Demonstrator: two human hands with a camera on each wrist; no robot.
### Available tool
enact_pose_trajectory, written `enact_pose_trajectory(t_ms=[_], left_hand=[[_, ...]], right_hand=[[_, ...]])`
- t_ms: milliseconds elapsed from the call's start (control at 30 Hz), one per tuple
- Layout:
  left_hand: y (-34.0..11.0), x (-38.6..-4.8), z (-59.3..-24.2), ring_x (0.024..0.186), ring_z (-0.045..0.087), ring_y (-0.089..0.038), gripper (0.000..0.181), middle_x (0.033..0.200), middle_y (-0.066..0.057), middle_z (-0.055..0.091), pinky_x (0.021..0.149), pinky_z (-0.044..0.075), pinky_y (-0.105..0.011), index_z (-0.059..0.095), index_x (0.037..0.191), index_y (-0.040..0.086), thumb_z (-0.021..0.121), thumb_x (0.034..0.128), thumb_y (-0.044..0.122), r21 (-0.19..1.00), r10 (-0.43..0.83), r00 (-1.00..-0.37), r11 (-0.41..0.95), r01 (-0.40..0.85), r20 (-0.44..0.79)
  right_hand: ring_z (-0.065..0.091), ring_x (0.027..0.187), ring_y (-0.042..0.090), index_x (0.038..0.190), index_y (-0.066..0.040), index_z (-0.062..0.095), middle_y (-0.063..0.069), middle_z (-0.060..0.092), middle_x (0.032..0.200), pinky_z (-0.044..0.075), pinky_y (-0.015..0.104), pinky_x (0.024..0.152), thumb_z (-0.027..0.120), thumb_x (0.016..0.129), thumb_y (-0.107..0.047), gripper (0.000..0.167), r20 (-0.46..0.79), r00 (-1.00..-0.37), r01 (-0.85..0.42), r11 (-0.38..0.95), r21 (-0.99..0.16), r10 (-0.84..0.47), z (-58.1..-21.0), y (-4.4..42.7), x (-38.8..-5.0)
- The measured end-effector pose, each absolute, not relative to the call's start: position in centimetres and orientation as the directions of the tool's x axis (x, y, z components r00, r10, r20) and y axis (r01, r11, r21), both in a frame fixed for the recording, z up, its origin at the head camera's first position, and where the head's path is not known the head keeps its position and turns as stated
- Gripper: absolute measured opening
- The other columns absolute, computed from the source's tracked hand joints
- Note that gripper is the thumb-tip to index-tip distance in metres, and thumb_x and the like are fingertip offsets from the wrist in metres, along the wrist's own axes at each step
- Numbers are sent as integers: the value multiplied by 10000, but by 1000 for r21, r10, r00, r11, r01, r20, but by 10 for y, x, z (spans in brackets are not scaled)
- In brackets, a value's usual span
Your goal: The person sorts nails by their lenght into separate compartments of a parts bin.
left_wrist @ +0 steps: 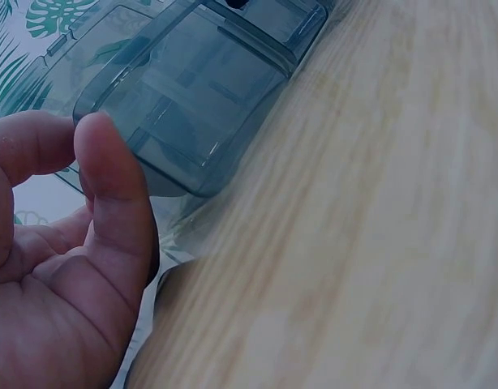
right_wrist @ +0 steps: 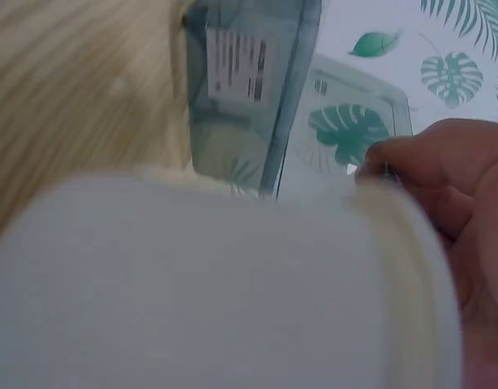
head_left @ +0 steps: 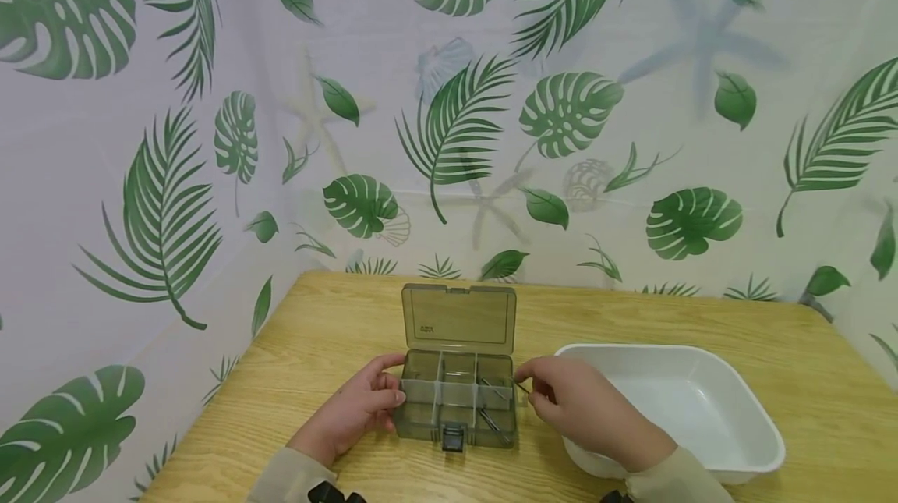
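Note:
A smoky grey compartment box lies on the table with its lid swung up at the back. My left hand grips the box at its left side, thumb on the rim. In the left wrist view, the thumb and index finger meet at the box's corner. Just right of the box, my right hand pinches a thin dark metal piece, too small to tell its exact kind. Several slim metal pieces lie in the right-hand compartments. The right wrist view shows the pinching fingers partly behind white plastic.
A white tray stands right of the box, under and beside my right forearm. It blocks much of the right wrist view. The wooden table ends at a leaf-patterned cloth behind and at left.

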State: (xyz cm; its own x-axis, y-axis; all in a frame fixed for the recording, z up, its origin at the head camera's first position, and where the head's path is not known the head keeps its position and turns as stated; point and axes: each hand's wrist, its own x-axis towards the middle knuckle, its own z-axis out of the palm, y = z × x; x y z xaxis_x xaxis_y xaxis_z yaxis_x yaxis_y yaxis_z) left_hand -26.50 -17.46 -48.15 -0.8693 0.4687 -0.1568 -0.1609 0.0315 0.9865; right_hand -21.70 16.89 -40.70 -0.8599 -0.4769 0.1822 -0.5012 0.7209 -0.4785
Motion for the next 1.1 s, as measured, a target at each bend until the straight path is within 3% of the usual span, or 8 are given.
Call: enact_pose_trajectory(t_ms=[367,767,1100], left_hand=[[-175,-263,-481,661,428,-142,677,959,-53,482,616,522,-302,263,1573,61,620,998,79,986,471,-868,30,-162,-157],[-175,-265,-480,731,476,-174,668,958,-61,480,613,527,-311,260,1575,62,606,1004,73,988,473,-868,37,-152,-151],[-176,-265,-480,695,457,-146,668,969,-57,478,614,521,-296,259,1573,61,606,1002,63,988,480,-865,32,-152,-148]], right_hand=[[471,653,34,1113,-89,728,-156,556,789,438,259,590,674,905,-40,220,224,-820,-568,703,-428,-526,-408,142,-222],[572,868,70,1158,-187,723,-94,635,1031,520,294,711,705,913,-138,251,240,-872,-490,765,-417,-428,-409,161,-219],[579,872,78,1199,-191,699,-126,592,1015,526,334,737,697,944,-171,257,172,-919,-393,806,-443,-354,-409,193,-218]])
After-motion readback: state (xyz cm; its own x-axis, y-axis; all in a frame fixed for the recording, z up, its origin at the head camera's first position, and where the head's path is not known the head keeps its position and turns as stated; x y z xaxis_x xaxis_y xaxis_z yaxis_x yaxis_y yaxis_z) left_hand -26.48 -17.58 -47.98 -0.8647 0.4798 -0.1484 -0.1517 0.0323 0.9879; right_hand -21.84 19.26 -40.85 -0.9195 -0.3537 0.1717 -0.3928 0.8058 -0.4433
